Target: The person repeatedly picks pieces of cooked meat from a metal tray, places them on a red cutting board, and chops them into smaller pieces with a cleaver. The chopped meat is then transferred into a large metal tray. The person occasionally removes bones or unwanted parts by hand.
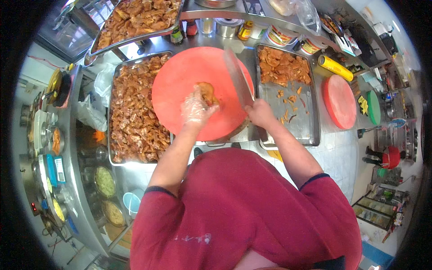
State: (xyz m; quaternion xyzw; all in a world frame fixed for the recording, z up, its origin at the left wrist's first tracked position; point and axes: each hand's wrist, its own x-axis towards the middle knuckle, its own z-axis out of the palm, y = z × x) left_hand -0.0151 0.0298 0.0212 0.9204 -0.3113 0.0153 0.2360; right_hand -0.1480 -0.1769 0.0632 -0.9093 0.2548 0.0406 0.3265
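Observation:
My left hand (197,109), in a clear plastic glove, holds a piece of browned cooked meat (206,90) on a round red cutting board (175,74). The bare fingers of my right hand (261,114) are wrapped around the handle of a cleaver (238,76). Its broad blade is raised over the board's right side, apart from the meat and slightly blurred. Left of the board, a metal tray holds a deep layer of chopped brown meat (138,111). To the right, larger meat pieces (283,65) fill the far end of another metal tray (302,130), with scraps scattered nearer me.
Another tray of meat (141,17) stands on the raised shelf at the upper left. Jars and buckets (281,35) line the counter's back. A yellow roll (335,67) and a second red board (339,101) lie at right. A person in red (390,157) stands farther right.

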